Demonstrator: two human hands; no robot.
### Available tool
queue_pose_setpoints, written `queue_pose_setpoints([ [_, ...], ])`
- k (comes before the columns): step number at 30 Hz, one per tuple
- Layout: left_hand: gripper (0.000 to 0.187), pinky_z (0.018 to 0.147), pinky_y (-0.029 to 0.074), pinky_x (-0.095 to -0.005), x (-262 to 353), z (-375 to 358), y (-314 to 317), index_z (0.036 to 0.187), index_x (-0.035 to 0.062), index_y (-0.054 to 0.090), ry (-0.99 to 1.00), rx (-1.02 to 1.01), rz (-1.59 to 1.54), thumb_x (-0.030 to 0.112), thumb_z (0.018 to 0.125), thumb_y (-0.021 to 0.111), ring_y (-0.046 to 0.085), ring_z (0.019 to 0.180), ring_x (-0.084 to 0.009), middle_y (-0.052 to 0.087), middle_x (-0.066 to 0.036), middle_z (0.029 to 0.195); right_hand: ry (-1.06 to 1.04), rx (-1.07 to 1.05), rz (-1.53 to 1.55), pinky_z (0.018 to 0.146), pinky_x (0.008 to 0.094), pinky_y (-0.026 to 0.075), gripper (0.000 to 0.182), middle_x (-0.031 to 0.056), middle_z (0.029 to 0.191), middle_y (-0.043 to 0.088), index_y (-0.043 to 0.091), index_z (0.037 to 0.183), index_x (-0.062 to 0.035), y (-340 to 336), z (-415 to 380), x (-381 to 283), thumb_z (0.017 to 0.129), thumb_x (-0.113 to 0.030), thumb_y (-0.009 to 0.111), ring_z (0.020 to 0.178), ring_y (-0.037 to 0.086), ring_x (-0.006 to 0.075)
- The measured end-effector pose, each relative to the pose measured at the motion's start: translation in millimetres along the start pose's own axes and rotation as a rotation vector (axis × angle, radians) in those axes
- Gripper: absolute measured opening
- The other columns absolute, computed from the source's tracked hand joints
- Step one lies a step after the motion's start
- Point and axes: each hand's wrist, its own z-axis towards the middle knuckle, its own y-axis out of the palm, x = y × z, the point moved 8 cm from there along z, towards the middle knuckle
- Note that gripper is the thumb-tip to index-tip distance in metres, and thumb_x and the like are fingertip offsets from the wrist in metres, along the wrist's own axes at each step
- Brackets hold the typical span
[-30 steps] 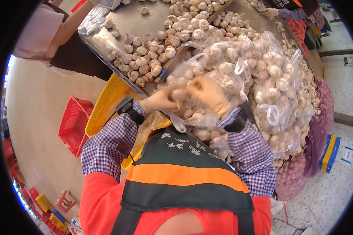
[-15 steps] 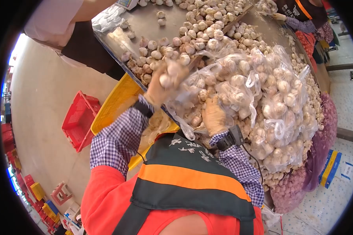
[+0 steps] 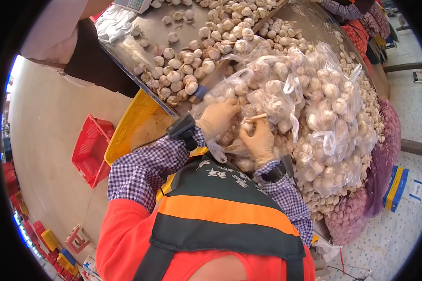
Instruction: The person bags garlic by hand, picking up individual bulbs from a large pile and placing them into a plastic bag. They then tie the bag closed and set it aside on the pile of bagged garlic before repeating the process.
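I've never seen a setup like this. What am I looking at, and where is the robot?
There is no robot here: these are a person's bare hands, seen from one camera worn on that person's head, looking forward and down. On the metal table lie loose garlic bulbs and a heap of clear bags filled with garlic. The right hand pinches a garlic bulb with a stem. The left hand is beside it, among the plastic; whether it grips anything is hidden. A yellow basket stands by the table edge, and another person shows at the upper left.
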Motion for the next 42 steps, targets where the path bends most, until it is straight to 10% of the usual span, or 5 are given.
queue_pose_setpoints([
  [9,0.029,0.069,0.054,-0.0411,-6.0,24.1,1.1,0.108,0.0079,0.066,-0.059,-0.029,0.338,0.017,0.081,0.064,0.067,0.079,-0.0338,0.063,-0.016,0.099,0.500,-0.115,1.015,0.062,0.0179,0.040,0.030,-0.0034,0.085,0.058,0.065,0.111,-0.0035,-15.1,-5.1,16.1,0.087,-0.022,0.067,0.068,0.046,0.0043],
  [20,0.037,0.091,0.054,-0.0416,-3.7,-0.5,-3.6,0.120,-0.0027,0.051,-0.132,-0.335,-2.618,0.025,0.100,0.037,0.062,0.101,-0.0285,0.060,-0.017,0.112,-0.071,-0.010,0.477,0.078,0.0246,0.049,0.033,0.0022,0.105,0.060,0.056,0.121,-0.0037,-13.3,18.2,-43.6,0.091,-0.013,0.067,0.091,0.058,0.0119],
  [27,0.040,0.091,0.053,-0.0363,-66.4,22.2,-83.9,0.126,0.0008,0.048,-0.536,0.545,-1.940,0.026,0.096,0.052,0.059,0.110,-0.0226,0.060,-0.014,0.114,-0.261,-0.361,0.060,0.087,0.0374,0.049,0.043,0.0114,0.113,0.059,0.058,0.123,-0.0096,12.0,-21.9,-24.8,0.081,-0.012,0.069,0.101,0.060,0.0283],
  [31,0.045,0.082,0.053,-0.0410,1.5,5.9,-25.6,0.130,0.0081,0.048,-0.251,-0.337,-0.561,0.030,0.092,0.060,0.066,0.094,-0.0253,0.061,-0.009,0.117,-0.263,-0.530,-0.136,0.089,0.0419,0.047,0.048,0.0137,0.112,0.057,0.060,0.118,-0.0103,30.8,-40.2,-20.6,0.073,-0.016,0.073,0.104,0.056,0.0347],
  [42,0.064,0.071,0.053,-0.0435,31.8,-31.2,40.6,0.135,0.0055,0.043,0.229,-0.454,0.288,0.025,0.080,0.069,0.066,0.085,-0.0357,0.063,-0.017,0.103,0.417,-0.145,0.886,0.070,0.0257,0.049,0.032,0.0047,0.100,0.064,0.060,0.114,-0.0009,-2.0,-47.5,42.3,0.090,-0.022,0.065,0.084,0.060,0.0119],
])
